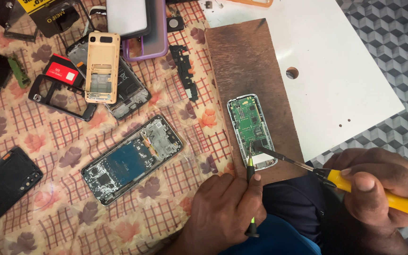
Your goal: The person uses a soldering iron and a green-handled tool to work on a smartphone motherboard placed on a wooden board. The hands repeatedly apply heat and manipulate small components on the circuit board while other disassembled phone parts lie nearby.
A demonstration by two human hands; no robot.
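Observation:
A small opened phone with a green circuit board [251,130] lies on a brown wooden board [242,61]. My left hand [223,212] grips a thin black-and-green screwdriver [250,189], its tip touching the board's lower part. My right hand [383,186] holds a yellow-handled tool [393,198] whose metal tip [279,156] reaches the same spot from the right.
A larger opened smartphone [131,158] lies on the patterned cloth to the left. Further left and up are a beige phone housing [101,66], black frames, a black phone [3,186] and a purple case [145,28]. A white panel [336,71] sits at the right.

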